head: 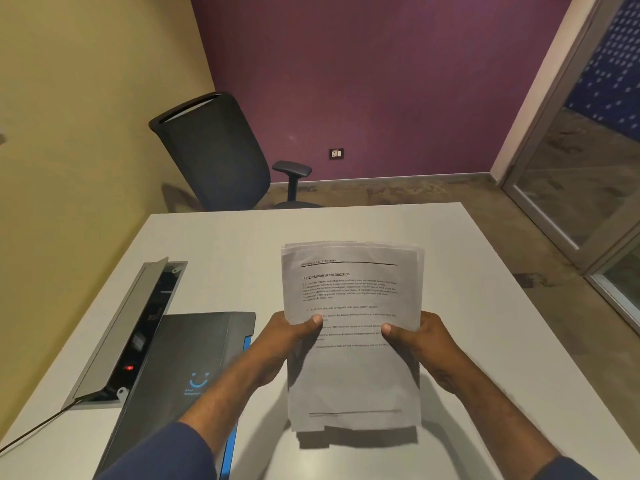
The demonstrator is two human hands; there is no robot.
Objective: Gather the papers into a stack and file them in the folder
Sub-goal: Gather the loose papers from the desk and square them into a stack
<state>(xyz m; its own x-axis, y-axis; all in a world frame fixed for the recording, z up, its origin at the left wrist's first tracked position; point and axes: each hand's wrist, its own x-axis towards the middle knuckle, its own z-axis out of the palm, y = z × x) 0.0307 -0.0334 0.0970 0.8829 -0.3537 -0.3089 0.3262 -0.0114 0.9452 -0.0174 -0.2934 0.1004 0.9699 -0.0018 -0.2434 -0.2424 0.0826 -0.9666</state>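
fingers of two hands, left hand [289, 336] and right hand [420, 341], grip one paper stack [353, 327] beside one folder [187, 362].

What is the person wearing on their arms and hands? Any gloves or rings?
Both arms have dark blue sleeves pushed up, so the forearms are bare. The left hand and right hand wear no gloves. No rings, watch or bracelets show on the parts in view.

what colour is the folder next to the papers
Dark grey to black, with a bright blue edge strip and a blue smiley logo; the head view shows the folder best.
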